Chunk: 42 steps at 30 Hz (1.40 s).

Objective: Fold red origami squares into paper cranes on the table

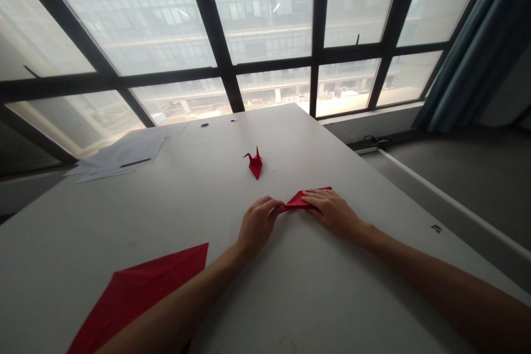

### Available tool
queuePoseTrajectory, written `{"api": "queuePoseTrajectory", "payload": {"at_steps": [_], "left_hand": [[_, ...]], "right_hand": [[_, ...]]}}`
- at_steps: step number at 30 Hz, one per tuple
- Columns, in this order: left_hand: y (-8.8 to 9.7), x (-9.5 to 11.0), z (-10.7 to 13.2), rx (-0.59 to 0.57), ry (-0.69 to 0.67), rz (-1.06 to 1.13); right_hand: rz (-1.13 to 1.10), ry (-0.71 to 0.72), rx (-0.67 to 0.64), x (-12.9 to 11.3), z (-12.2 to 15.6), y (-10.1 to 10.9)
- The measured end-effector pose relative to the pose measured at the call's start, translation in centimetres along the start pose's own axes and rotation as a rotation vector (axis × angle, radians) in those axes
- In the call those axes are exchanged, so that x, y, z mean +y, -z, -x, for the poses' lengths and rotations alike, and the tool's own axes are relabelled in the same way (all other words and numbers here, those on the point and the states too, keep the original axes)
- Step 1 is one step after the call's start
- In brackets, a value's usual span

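Your left hand [258, 225] pinches the left tip of the folded red paper [295, 200] between thumb and fingers. Your right hand [334, 214] lies over the other part of that piece, its fingers stretched out across the top rather than curled around it, with the thumb side near the edge closest to you. The paper sits between your two hands, low over the white table [352, 293], and a narrow end of it shows just past your right fingertips.

Beyond your grip and a little to its left, a red origami crane [256, 166] stands on the table, apart from both hands. Nearer to you than the grip, to its left, lies a larger red sheet [136, 293], partly hidden by your left forearm. Far off to the left of your grip, white papers [120, 149] overlap on the table, a slim dark stick-like object [135, 163] on top. To the right of your right hand, a small dark mark [436, 228] shows near the table's edge.
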<state>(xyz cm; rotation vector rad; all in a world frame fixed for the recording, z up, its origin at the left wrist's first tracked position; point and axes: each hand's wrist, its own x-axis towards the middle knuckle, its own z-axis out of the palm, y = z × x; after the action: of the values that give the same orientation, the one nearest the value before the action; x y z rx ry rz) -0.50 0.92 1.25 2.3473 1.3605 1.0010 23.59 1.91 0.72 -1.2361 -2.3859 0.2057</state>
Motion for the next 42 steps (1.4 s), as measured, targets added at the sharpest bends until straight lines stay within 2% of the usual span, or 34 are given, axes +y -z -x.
{"api": "queuePoseTrajectory", "payload": {"at_steps": [8, 22, 28, 30, 34, 36, 38, 42], "left_hand": [[0.1, -0.1, -0.1, 0.036, -0.038, -0.059], [0.2, 0.0, 0.0, 0.090, 0.007, -0.115], [0.5, 0.4, 0.1, 0.233, 0.056, 0.007], [0.4, 0.6, 0.3, 0.143, -0.001, -0.001], [-0.4, 0.6, 0.7, -0.269, -0.165, -0.160], [-0.8, 0.5, 0.9, -0.401, -0.204, -0.230], [-1.0, 0.3, 0.9, -0.450, -0.216, -0.280], [-1.1, 0.2, 0.9, -0.465, -0.226, -0.335]], "right_hand": [[-0.009, -0.017, 0.001, -0.2, 0.0, 0.0], [-0.033, 0.007, 0.005, 0.4, 0.3, 0.4], [0.040, -0.008, -0.031, 0.2, 0.4, 0.3], [0.067, 0.018, -0.065, -0.2, 0.6, 0.2], [0.089, 0.073, -0.103, -0.9, 0.9, -0.1], [0.093, 0.084, -0.115, -1.0, 1.0, -0.2], [0.081, 0.084, -0.137, -0.8, 1.0, -0.3], [0.056, 0.031, -0.197, -0.2, 1.0, -0.7]]}}
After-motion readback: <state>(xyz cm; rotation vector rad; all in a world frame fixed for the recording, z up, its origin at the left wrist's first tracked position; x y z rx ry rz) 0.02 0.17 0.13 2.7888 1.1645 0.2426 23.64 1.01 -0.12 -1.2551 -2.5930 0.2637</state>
